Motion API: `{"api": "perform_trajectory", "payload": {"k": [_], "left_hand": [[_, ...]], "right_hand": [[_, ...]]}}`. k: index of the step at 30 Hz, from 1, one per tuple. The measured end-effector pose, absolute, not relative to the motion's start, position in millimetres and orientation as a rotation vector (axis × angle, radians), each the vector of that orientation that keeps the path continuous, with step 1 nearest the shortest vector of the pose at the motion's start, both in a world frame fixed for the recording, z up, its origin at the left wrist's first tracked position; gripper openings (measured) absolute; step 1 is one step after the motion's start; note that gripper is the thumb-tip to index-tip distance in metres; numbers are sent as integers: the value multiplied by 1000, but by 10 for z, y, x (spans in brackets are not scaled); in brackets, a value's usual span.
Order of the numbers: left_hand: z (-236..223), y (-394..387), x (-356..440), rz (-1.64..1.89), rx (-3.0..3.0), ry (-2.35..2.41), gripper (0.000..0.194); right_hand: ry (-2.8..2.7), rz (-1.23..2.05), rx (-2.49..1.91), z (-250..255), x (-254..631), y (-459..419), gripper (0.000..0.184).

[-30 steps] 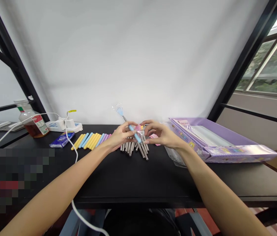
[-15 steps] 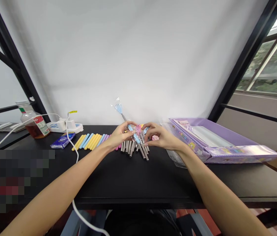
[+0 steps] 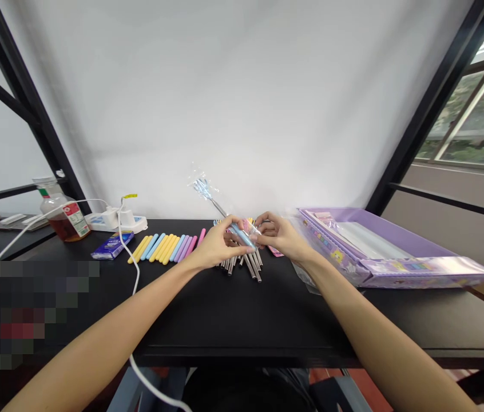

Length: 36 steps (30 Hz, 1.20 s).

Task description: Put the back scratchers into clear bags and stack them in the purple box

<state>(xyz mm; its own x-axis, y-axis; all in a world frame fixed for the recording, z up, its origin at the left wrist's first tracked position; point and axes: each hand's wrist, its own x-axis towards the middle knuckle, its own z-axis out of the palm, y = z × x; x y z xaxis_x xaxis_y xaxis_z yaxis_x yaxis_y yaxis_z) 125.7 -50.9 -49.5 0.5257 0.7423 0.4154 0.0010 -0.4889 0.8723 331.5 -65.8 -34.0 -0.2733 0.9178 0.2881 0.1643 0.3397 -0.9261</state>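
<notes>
A back scratcher with a light blue claw, metal shaft and blue handle slants over the desk inside a clear plastic sleeve. My left hand is closed around its handle, thumb below and fingers above. Close by on the right, my right hand has its fingers curled together at the handle's lower end, pinching the clear plastic there. Beneath both hands lies a pile of metal shafts with coloured claw ends, partly hidden. Left of it runs a row of yellow, blue, purple and pink handles.
A purple open box with clear plastic bags stands on the right. To the left are a blue packet, a white power strip, a bottle of brown liquid and a white cable hanging over the desk edge.
The back scratcher has turned slightly and its handle end has come nearer my right hand. My right fingers have moved from the pile up to the plastic at the handle's end.
</notes>
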Motion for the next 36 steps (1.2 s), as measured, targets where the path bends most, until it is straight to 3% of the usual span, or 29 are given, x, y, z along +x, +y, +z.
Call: {"api": "perform_trajectory", "payload": {"k": [12,21,25,31,36], "left_hand": [[-469,-513,1237,763,1882,602,43],[-492,-495,1233,824,1959,598,33],[-470,-488,1244,981,1959,647,26],[-451,-479,1244,1171,1897,675,32],[-433,-462,1239,1188,1855,670,47]], "right_hand": [[-2049,1260,-1048,-279,3565,-617,39],[-2106,1252,-1027,-243,3595,-657,34],[-2039,1267,-988,-254,3607,-676,40],[-1940,1139,-1099,-278,3534,-657,50],[-1979,1095,-1082,-287,3543,-616,37]]}}
